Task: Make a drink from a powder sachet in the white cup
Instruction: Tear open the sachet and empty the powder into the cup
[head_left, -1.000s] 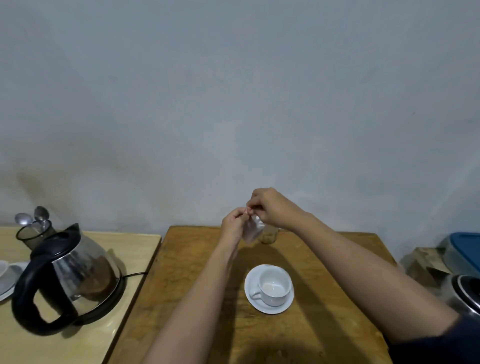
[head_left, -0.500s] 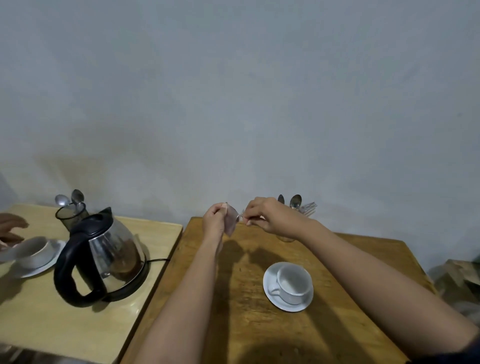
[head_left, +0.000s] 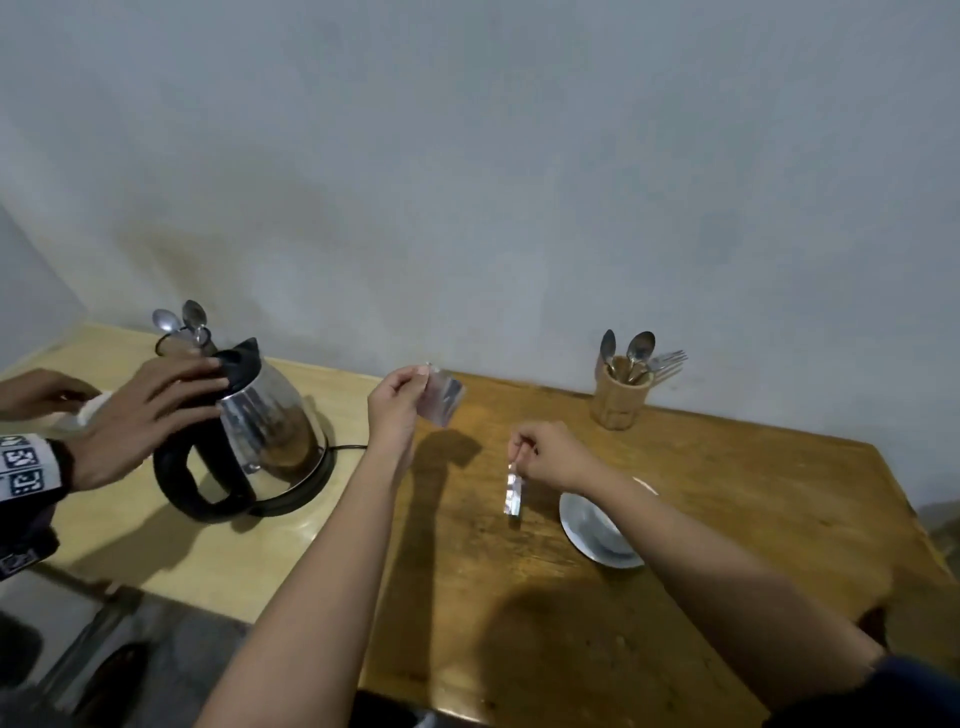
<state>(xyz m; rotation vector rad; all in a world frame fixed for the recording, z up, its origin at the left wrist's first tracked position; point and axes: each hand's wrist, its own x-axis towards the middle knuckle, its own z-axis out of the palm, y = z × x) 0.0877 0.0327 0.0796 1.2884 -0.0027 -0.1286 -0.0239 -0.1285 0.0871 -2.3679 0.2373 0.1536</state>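
While left hand (head_left: 396, 401) pinches sachet (head_left: 441, 399), strip (head_left: 514, 496) dangling

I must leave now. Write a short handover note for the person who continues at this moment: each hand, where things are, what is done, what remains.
Left hand: holds the opened sachet up over the table.
Right hand: pinches the torn-off strip beside the saucer.
White cup: hidden behind the right forearm.
Kettle: on the left table, another person's hand on its lid.
Spoons: in the wooden holder.
Done: sachet torn.
Left: drop strip, pour powder, add water, stir.
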